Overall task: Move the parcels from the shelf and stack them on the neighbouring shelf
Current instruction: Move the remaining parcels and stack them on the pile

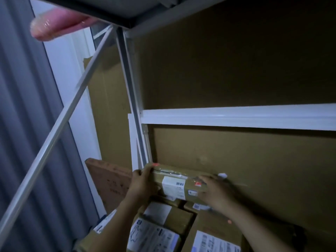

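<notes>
At the far left hangs a grey ribbed wall, and a pale metal brace crosses it on a slant from the lower left up to the shelf's top corner. A blurred pink shape sits very close to the lens at the upper left; what it is cannot be told. Right of the brace a brown board leans upright beside the white upright post of the shelf.

Just right of the post, the left hand clamps the left end of the parcel, with fingers curled over its top edge and the thumb on the near face. The parcel is a long brown carton with a white barcode label. It is held level in the lower bay, close in front of the cardboard backing and under the white shelf beam. The right hand lies over the parcel's right end (it is smeared by motion), and its fingers seem wrapped over the top.

Nearer and lower lie the stacked parcels, labels up, directly beneath the held one. Whether it touches them cannot be told.
</notes>
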